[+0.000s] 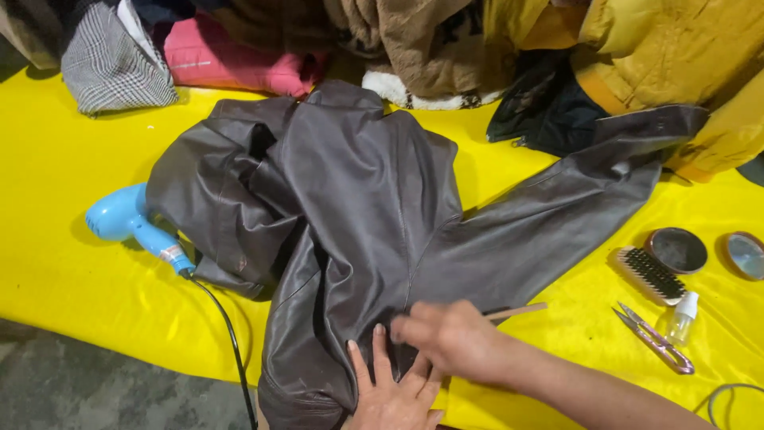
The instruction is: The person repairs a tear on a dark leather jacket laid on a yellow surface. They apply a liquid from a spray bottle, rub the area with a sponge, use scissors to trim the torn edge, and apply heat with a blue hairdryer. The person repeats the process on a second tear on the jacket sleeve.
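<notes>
Flat beneath both hands' grip (spread): jacket (374,191).

right hand (450,338) motion-blurred (grip on thin stick (517,311) unclear), left hand (394,394) cut by bottom edge

Dark brown leather jacket (358,207) lies spread on yellow-covered desk (56,263). Left hand (394,394) flat on jacket's lower edge, fingers spread. Right hand (454,338) just above it, blurred, holding thin wooden stick (517,311) against the leather. Blue hair dryer (131,223) with black cord at jacket's left. Right side: brush (651,273), open round tin (676,250), its lid (746,255), small spray bottle (681,316), thread snips (656,338). Clothes pile (414,44) along far edge.
</notes>
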